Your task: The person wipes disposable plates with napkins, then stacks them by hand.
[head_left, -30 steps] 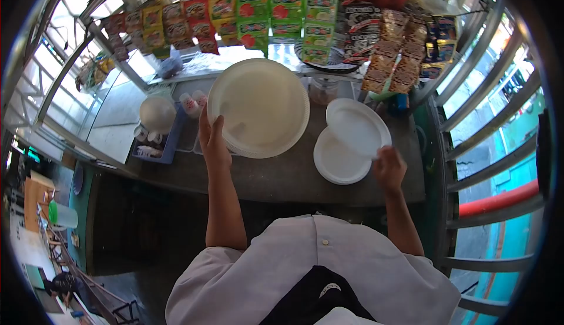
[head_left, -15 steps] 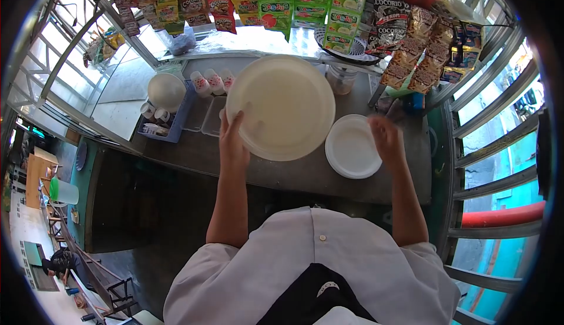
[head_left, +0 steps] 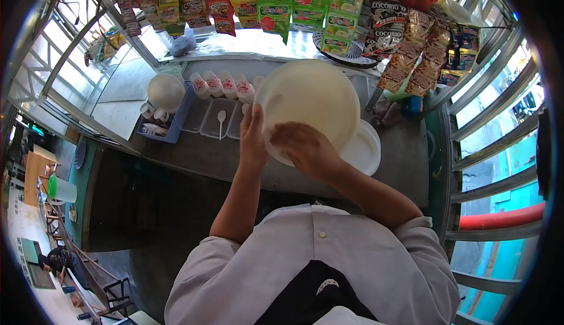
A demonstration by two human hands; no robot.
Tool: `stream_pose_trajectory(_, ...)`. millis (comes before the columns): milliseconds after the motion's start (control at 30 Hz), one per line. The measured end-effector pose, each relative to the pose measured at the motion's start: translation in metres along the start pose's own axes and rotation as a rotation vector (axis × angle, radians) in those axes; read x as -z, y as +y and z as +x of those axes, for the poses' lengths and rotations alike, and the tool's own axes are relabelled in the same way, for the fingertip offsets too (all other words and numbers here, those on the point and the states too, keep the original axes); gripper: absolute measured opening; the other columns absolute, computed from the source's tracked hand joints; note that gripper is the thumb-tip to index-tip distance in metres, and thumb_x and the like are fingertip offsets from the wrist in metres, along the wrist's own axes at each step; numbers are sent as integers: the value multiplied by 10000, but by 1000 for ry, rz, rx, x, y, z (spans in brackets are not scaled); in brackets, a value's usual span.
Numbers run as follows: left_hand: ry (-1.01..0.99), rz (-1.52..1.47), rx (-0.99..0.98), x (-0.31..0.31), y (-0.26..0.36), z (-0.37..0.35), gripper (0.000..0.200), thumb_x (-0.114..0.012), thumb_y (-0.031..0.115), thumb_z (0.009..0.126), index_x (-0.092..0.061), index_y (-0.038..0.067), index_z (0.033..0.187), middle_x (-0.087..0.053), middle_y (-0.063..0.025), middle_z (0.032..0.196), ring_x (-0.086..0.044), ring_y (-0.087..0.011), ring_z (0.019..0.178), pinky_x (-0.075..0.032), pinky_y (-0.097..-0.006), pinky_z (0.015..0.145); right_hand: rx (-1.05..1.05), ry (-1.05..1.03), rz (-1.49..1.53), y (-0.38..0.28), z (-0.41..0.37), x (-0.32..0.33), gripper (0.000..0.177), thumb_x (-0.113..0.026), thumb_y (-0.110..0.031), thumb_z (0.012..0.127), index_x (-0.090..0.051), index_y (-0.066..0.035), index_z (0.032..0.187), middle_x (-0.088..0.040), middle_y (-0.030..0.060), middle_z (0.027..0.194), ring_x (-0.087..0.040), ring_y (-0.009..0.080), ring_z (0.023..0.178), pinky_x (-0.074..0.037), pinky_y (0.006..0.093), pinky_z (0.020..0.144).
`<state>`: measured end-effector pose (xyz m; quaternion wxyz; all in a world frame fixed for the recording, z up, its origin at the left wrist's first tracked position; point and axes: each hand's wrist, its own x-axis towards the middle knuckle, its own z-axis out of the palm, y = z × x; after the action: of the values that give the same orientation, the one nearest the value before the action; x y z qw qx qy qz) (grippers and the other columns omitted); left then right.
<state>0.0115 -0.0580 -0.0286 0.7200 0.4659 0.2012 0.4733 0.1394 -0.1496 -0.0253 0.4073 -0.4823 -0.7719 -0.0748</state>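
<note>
Left hand [head_left: 253,140] pinches a round cream plastic disc [head_left: 314,99]; right hand [head_left: 308,150], fingers together, overlaps it. A round white plate [head_left: 367,152] lies rightward.

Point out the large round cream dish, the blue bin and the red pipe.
Large round cream dish [head_left: 317,100]: head view, on its broad flat face.
Blue bin [head_left: 184,111]: head view, on its side wall.
Red pipe [head_left: 502,217]: head view, partway along its length.

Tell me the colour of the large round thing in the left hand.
The large round thing is cream, best seen in the head view.
</note>
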Motion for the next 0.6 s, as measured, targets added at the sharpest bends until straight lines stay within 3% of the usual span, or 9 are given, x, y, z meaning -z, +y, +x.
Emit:
stream_pose_trajectory(100,-4,157,-161,-9,27,-5,458,-349,326,1027,-409,-3,1340,-510,-124,1265,-519,-202,1162,-458,-340,944,85,-102,7,8,-3,34,273,-638,8,707,-665,-91,961,-654,53,1047,-620,229,1019,-492,388,895)
stream_pose_trajectory(200,20,-26,-29,-15,31,-8,463,-352,324,1027,-404,-9,1344,-504,-126,1274,-510,-209,1165,-456,-344,946,-62,-210,-179,41,16,57,284,-644,0,689,-666,-90,957,-659,49,1014,-627,227,936,-500,391,822)
stream_pose_trajectory(267,-50,-45,21,-24,23,-11,468,-360,329,1024,-392,1,1357,-508,-126,1270,-518,-216,1153,-460,-349,940,-104,204,-390,54,36,66,249,-610,-62,765,-661,-79,1008,-654,55,989,-620,238,884,-510,376,797)
stream_pose_trajectory(367,-70,55,-82,-33,17,-8,473,-382,328,1017,-382,15,1371,-514,-130,1264,-527,-226,1147,-470,-355,928,-50,254,-191,45,40,39,212,-606,-55,772,-659,-71,977,-655,62,970,-618,242,894,-512,367,793)
stream_pose_trajectory(433,-22,168,-140,-17,23,-1,471,-399,322,1012,-387,14,1369,-518,-129,1259,-530,-228,1144,-472,-358,925,-129,119,137,16,23,25,202,-632,-2,716,-673,-66,903,-658,47,946,-630,239,846,-509,336,794)
stream_pose_trajectory(500,24,278,-201,-13,30,2,469,-417,315,1007,-392,14,1367,-521,-128,1254,-532,-231,1141,-475,-361,921,91,-157,-79,-2,14,36,190,-630,-9,708,-681,-70,881,-664,34,947,-637,233,842,-503,332,797)
stream_pose_trajectory(600,50,63,-131,-21,36,-6,459,-421,313,1007,-420,5,1346,-521,-129,1254,-531,-220,1139,-470,-355,924,-58,-140,-140,30,18,56,179,-643,-23,706,-689,-88,867,-668,28,963,-637,233,855,-502,336,797)
